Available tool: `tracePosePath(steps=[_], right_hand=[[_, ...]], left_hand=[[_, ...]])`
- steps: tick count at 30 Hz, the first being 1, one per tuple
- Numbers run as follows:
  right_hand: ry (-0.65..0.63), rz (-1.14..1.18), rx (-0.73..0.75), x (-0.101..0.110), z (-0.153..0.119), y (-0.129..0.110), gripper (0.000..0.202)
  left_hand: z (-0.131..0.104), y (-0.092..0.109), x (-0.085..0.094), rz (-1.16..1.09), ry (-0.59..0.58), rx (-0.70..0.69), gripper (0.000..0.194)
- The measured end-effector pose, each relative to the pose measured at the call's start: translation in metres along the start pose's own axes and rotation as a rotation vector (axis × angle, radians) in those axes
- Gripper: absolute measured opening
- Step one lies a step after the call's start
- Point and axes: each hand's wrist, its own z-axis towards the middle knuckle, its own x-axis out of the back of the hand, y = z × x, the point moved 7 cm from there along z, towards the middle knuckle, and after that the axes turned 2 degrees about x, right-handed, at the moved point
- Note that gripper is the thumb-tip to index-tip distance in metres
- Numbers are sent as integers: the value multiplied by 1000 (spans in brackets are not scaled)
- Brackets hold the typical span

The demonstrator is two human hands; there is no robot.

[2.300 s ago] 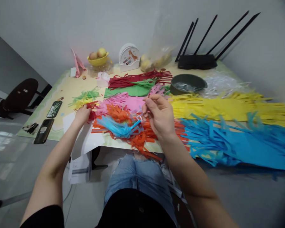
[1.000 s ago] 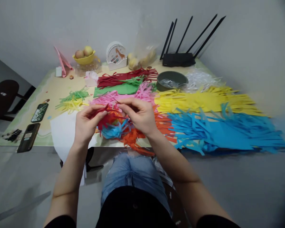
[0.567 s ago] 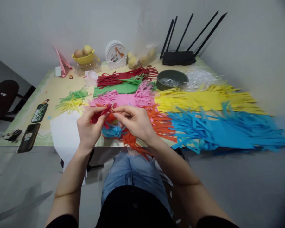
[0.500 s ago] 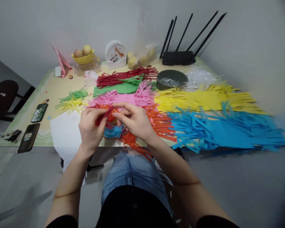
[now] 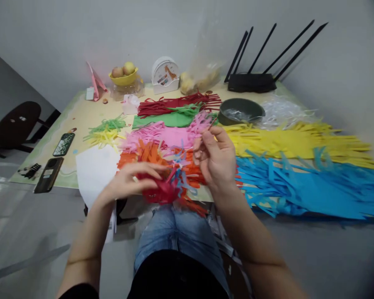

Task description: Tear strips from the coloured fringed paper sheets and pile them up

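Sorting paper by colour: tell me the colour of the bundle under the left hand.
Red, seen in the head view: the bundle under the left hand.

Even, soft indoor light, fairly bright; no hard glare. Faint shadow under near table [image 5: 81,114] edge. Left hand [image 5: 129,185] motion-blurred, right hand [image 5: 216,160] sharper. Wide-angle distortion: edges bend, far right corners darken w/ vignetting. Blue paper [image 5: 314,187] at right smeared, soft.

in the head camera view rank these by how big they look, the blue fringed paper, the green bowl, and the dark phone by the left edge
1. blue fringed paper, by far the largest
2. green bowl
3. dark phone; it sits nearer the camera than the bowl, so their true sizes stay unsure
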Motion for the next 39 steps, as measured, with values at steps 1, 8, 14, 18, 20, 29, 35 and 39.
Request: tracePosePath(steps=[1,8,14,18,20,29,35,39], right_hand=[[-4,-12,3,-1,1,1,38],[-67,-5,33,-14,5,5,35],[-74,-83,211,-17,38,-9,33],[-232,-171,195,-46,51,-6,41],[-347,-233,135,-64,45,-2,45],[-517,-188,-81,-75,18,3,51],[-625,-336,134,-73,20,-20,38],[-715,-352,158,-82,14,-18,36]], left_hand=[[5,-21,21,-9,118,88,20],[49,-147,62,249,267,505,20],[30,-125,133,129,710,401,2],[20,-82,118,-171,758,239,22],[19,-64,90,-380,717,217,32],[17,-38,36,-452,530,255,32],[-1,-22,85,-215,591,177,23],[11,6,58,-328,464,155,27]])
